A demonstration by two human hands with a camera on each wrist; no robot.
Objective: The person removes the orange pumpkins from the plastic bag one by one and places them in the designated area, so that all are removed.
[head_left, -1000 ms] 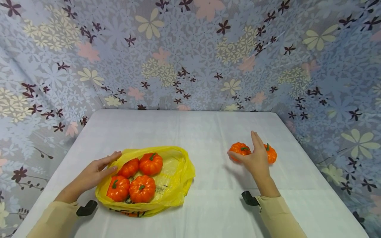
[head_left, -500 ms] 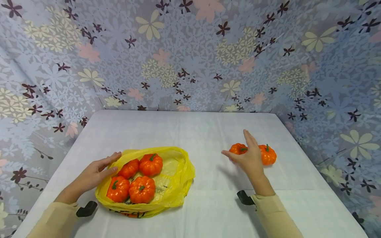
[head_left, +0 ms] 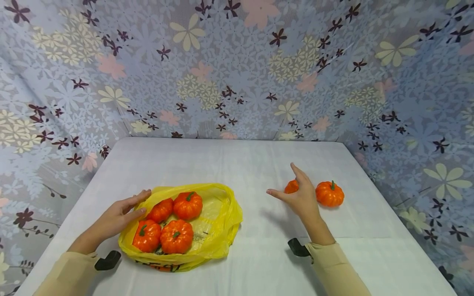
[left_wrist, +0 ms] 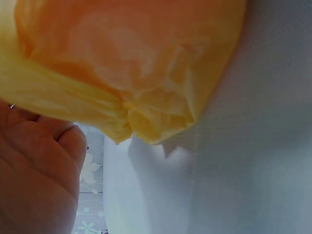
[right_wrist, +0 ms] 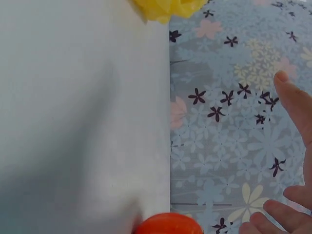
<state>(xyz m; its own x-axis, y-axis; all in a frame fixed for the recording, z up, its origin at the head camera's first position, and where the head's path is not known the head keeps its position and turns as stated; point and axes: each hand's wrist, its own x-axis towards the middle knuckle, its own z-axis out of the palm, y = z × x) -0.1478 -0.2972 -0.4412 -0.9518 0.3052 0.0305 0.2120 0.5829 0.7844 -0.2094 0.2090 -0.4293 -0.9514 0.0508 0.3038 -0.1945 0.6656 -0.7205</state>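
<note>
Left hand (head_left: 115, 216) is laid loosely at the bag's (head_left: 222, 242) left edge; right hand (head_left: 303, 199) is spread empty, lower fingers (right_wrist: 287, 214) seen only from right wrist.

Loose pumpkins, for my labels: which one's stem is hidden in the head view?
The left pumpkin, partly behind the right hand; the right pumpkin shows its green stem.

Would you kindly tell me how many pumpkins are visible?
6: four pumpkins in the yellow bag, one pumpkin partly behind the right hand, another pumpkin on the table to that hand's right. More may be hidden in the bag.
</note>
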